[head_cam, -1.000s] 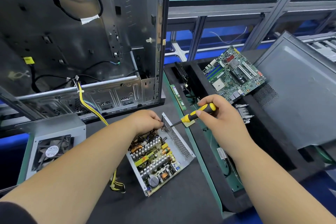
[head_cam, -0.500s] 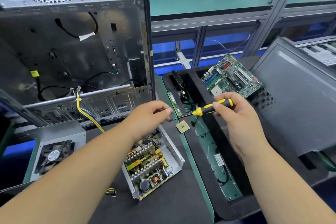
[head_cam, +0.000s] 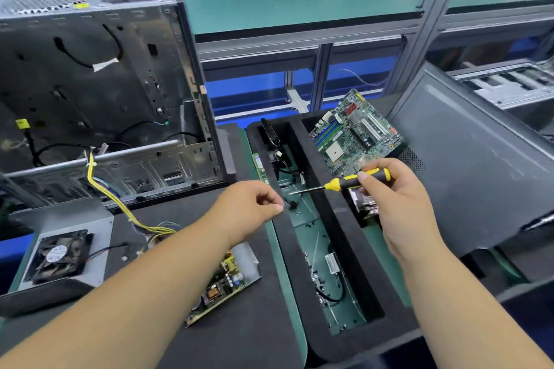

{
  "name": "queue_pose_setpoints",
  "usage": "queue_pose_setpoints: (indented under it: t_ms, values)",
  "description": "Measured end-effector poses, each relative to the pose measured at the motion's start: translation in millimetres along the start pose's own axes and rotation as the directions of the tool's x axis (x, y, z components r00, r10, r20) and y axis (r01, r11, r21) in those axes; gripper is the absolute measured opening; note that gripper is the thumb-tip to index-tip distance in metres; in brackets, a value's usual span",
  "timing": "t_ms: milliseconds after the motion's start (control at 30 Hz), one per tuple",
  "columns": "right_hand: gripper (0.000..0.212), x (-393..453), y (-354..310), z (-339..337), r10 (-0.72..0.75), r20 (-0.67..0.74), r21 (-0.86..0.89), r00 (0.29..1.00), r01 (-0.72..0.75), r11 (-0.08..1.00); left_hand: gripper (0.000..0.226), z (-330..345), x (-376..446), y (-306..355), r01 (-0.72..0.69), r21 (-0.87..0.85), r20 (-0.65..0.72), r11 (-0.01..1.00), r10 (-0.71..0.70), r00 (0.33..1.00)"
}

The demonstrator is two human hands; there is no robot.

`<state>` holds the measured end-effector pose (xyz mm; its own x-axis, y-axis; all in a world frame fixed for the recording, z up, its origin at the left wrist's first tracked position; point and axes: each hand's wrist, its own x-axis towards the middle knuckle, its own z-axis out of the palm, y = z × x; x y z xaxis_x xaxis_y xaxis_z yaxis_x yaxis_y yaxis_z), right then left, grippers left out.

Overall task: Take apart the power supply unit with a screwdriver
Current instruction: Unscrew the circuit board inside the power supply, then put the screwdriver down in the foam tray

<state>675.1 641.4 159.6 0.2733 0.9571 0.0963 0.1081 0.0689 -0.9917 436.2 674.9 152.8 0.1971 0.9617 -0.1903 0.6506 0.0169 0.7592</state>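
The left hand [head_cam: 254,207], fingertips pinched, likely on a screw too small to see, should release low over the foam tray [head_cam: 344,237]. The right hand [head_cam: 395,204] grips the screwdriver [head_cam: 344,183]. The opened power supply unit [head_cam: 227,281] lies near-left on the dark mat [head_cam: 254,332], among workshop benches.

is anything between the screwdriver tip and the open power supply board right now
Yes. The left hand and its forearm lie between the screwdriver, held by the right hand over the black foam tray, and the power supply unit, covering much of the board.
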Motion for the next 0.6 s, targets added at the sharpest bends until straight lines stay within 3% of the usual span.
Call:
queue_pose_setpoints:
  t_ms: [67,167,267,333,433,600]
  values:
    - [0.014,-1,8,-17,0.032,-0.079,-0.038,0.996,-0.035,0.999,0.006,20,0,8,-0.040,0.073,0.041,0.997,0.037,0.998]
    - [0.015,-1,28,-42,0.183,-0.177,-0.073,0.967,-0.199,0.977,0.010,52,2,21,-0.087,0.104,0.113,0.991,0.075,0.991]
    - [0.024,-2,52,-61,0.378,-0.147,0.061,0.914,-0.373,0.926,0.012,75,3,32,-0.114,0.099,0.152,0.989,0.098,0.983]
    - [0.026,-4,66,-68,0.451,-0.138,0.048,0.882,-0.448,0.893,0.011,85,4,36,-0.122,0.094,0.165,0.988,0.105,0.981]
    - [0.022,-9,84,-70,0.470,-0.156,-0.055,0.869,-0.483,0.874,0.010,89,5,35,-0.122,0.114,0.167,0.986,0.102,0.981]
    - [0.020,-20,109,-64,0.459,-0.128,-0.166,0.879,-0.475,0.864,0.013,74,3,30,-0.089,0.107,0.053,0.990,0.084,0.995]
